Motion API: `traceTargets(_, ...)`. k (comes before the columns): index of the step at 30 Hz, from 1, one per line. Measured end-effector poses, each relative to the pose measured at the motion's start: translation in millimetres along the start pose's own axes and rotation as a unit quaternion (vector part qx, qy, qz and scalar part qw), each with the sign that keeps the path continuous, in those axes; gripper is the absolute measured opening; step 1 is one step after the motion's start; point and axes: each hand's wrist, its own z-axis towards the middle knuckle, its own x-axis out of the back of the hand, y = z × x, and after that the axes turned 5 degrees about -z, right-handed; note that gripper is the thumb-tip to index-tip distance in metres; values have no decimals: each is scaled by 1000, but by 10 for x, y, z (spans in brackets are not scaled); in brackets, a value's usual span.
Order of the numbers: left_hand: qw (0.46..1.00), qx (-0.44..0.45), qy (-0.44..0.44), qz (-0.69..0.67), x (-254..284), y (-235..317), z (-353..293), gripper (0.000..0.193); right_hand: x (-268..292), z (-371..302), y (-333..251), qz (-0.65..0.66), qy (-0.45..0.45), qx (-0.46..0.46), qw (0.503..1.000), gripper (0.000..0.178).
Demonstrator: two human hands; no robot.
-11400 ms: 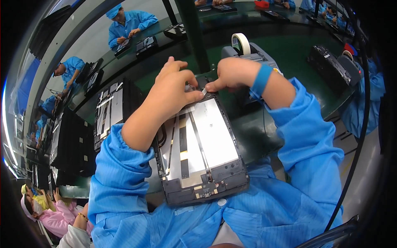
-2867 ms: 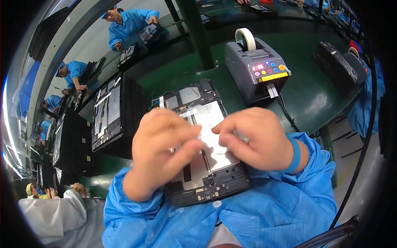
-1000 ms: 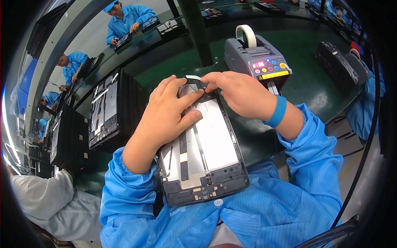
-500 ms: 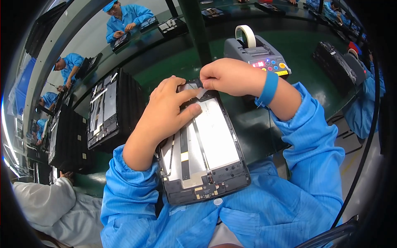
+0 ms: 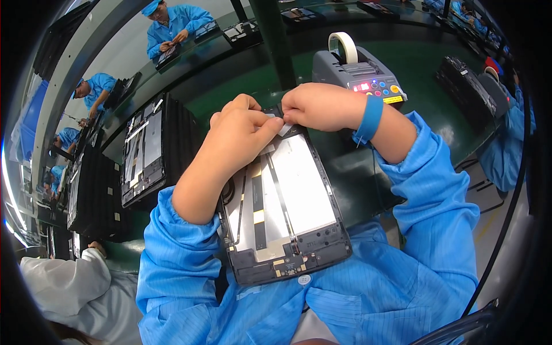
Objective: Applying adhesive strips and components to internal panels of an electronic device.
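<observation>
An opened tablet (image 5: 305,195), its silver inner plate and black frame showing, leans with its lower end against my blue coat. Over its far end my right hand (image 5: 325,107) is closed, pinching a small pale strip of tape (image 5: 285,130) between thumb and forefinger. My left hand (image 5: 234,129) is closed too, with its thumb tip at the strip's left side and its fingers curled over the tablet's upper left corner. Its fingertips are partly hidden. A blue wrist strap (image 5: 371,119) circles my right wrist.
A grey tape dispenser (image 5: 359,72) with a roll of tape stands beyond my right hand. Stacks of opened tablets (image 5: 146,152) rise at the left, and another stack (image 5: 468,86) at the right. A green post (image 5: 273,46) stands ahead. Co-workers sit around the green bench.
My left hand has drawn its fingers together, and its thumb has moved up to the tape strip beside my right fingertips. The tablet has shifted slightly.
</observation>
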Motion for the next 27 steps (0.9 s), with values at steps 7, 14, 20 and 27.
traceTargets(7,999,21,19,-45,-69,39,1,24,-90,-1,55,-21,35,11,999,22)
traceTargets(14,998,48,4,-33,-28,72,33,21,-258,-90,-11,106,123,-115,980,23)
traceTargets(20,998,53,-25,4,85,97,30,23,-637,-100,42,313,239,-191,899,41)
traceTargets(27,966,-13,91,-240,94,-158,-1280,80,-1016,-1134,-54,366,275,-43,888,57)
